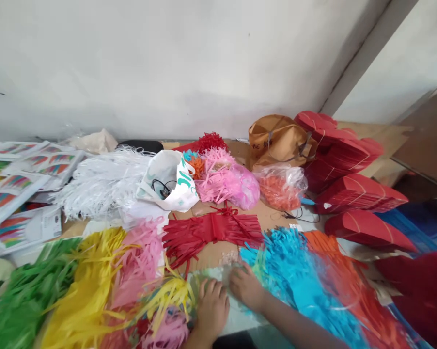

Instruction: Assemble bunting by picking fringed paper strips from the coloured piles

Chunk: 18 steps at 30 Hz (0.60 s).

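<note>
The left hand (211,308) lies palm down in front of the red fringed paper bundle (215,229), its fingers a little apart; whether anything is under the palm is hidden. The right hand (245,288), also in front of that bundle, has its fingers bent and close together, and I cannot tell whether they pinch anything. Both are over a pale green, smooth work surface (236,317). Nearest the left hand, to the front left of the red bundle, is a loose tuft of yellow paper strips (175,293); nearest the right, to its front right, is a bright blue fringed heap (294,271).

As for progress, the strips are already cut into fringes, and the red bundle looks drawn in at its middle, with ends fanning both ways. The green fringed heap (33,286) and long yellow fringed heap (87,286), to its front left, look loose and unworked. Flat packs with striped pictures (15,189), far left of it, seem closer to finished; how many pieces remain cannot be told.

Behind the red bundle sit a white printed bag (171,179) and pink shredded paper (218,179); behind right, a brown cloth bag (276,140). Stacked red card shapes (364,194) rise to its right. The yellow tuft and blue heap crowd the hands from either side, and their strips could snag or mix.
</note>
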Each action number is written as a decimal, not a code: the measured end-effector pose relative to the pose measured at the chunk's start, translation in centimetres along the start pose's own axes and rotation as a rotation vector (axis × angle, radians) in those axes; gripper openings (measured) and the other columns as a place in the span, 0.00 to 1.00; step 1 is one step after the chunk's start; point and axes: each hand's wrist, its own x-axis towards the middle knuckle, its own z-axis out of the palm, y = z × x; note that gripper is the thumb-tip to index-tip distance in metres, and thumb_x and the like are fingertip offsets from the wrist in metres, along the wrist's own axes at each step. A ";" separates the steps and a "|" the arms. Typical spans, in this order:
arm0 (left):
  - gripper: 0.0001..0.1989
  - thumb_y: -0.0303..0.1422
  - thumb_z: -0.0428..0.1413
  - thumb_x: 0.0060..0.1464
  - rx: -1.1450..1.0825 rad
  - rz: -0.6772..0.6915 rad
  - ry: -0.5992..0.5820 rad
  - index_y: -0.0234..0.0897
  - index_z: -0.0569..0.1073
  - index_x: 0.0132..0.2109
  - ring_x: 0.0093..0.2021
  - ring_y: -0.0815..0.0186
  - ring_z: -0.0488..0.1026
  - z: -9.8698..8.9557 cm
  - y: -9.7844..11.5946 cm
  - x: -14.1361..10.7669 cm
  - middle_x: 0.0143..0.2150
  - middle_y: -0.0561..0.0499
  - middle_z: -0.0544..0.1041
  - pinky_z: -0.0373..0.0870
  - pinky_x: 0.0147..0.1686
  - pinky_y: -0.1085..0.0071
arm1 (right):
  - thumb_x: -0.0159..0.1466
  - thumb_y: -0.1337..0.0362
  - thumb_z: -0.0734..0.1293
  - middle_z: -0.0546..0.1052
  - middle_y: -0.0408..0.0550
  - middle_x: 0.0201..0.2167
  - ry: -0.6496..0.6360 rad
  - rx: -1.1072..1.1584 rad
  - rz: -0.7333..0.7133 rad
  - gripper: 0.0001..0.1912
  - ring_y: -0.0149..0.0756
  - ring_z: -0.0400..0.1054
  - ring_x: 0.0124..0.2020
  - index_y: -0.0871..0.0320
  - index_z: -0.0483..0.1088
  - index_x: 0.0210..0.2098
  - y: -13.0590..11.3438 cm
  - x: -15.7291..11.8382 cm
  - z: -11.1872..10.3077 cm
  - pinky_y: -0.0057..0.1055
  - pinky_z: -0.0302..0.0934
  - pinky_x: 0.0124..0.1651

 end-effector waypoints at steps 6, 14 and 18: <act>0.10 0.26 0.56 0.55 -0.038 -0.014 0.153 0.48 0.78 0.35 0.44 0.61 0.72 -5.0 0.0 1.4 0.35 0.56 0.80 0.53 0.56 0.55 | 0.63 0.65 0.68 0.78 0.44 0.30 -0.037 0.238 0.293 0.07 0.39 0.68 0.39 0.56 0.74 0.28 -2.0 4.2 -8.3 0.43 0.54 0.53; 0.10 0.33 0.55 0.57 0.007 0.318 0.381 0.55 0.79 0.39 0.44 0.58 0.74 -18.9 -0.1 2.8 0.37 0.55 0.82 0.59 0.49 0.58 | 0.54 0.52 0.75 0.77 0.43 0.24 -0.259 1.644 0.683 0.14 0.30 0.65 0.25 0.58 0.80 0.28 -5.7 9.0 -21.2 0.28 0.56 0.34; 0.06 0.36 0.56 0.57 -0.067 0.283 0.456 0.51 0.78 0.39 0.36 0.61 0.75 -20.6 -0.6 2.1 0.31 0.55 0.81 0.63 0.42 0.61 | 0.45 0.55 0.80 0.74 0.41 0.20 0.026 1.818 0.757 0.16 0.25 0.62 0.22 0.61 0.78 0.24 -8.7 9.6 -19.3 0.23 0.54 0.30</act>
